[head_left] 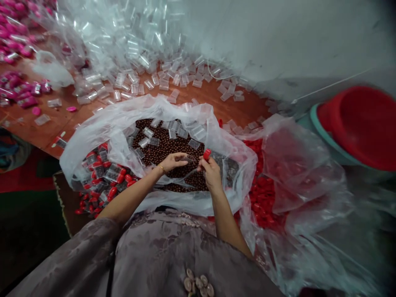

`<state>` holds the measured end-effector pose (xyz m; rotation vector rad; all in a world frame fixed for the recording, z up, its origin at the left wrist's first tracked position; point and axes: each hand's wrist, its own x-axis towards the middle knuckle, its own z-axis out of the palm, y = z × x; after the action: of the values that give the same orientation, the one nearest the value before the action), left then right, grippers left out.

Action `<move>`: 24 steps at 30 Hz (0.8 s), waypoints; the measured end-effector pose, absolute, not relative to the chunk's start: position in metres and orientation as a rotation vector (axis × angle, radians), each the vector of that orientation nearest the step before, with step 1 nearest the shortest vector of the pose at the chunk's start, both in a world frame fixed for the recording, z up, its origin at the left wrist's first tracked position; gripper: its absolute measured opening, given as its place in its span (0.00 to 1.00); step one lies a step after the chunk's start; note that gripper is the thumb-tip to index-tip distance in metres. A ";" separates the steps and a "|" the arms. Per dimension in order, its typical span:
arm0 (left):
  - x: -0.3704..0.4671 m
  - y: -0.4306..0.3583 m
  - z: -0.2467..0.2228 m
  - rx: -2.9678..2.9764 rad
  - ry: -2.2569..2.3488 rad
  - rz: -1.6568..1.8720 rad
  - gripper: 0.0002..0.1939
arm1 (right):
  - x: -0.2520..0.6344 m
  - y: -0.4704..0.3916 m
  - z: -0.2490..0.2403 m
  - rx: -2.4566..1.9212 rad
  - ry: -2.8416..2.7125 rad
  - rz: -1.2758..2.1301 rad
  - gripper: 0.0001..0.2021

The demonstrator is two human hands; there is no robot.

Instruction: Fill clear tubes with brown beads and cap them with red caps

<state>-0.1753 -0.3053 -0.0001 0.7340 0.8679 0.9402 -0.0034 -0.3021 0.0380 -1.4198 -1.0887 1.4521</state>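
Note:
Over an opened white plastic bag (89,117) filled with small brown beads (167,144), both hands are held close together. My left hand (175,162) pinches a small clear container (189,159) between thumb and fingers. In my right hand (211,171), a red cap (207,154) is gripped at the fingertips, just right of the container and apart from it. Several loose clear containers (148,132) lie on the beads. Red-capped containers (107,175) are heaped at the left of the bag.
Many clear containers (133,49) are piled on the orange table (244,105) at the back. Pink items (18,88) lie far left. Red caps (262,198) fill a clear bag at right. Red and teal basins (368,128) stand far right.

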 end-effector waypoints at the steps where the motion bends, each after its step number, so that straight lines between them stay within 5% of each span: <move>1: -0.174 -0.305 0.004 0.732 0.836 0.938 0.24 | 0.000 -0.307 0.042 -1.429 -1.055 1.488 0.12; 7: -0.170 -0.313 0.023 0.751 0.728 0.915 0.23 | 0.008 -0.325 0.061 -1.416 -1.084 1.609 0.20; 24: -0.159 -0.341 0.060 0.955 0.836 0.892 0.26 | 0.002 -0.339 0.083 -1.458 -1.891 0.805 0.18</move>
<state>-0.1595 -0.3410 0.0602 0.9552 0.8359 0.8921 0.0020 -0.3386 0.0831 -1.4576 -1.8913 0.8048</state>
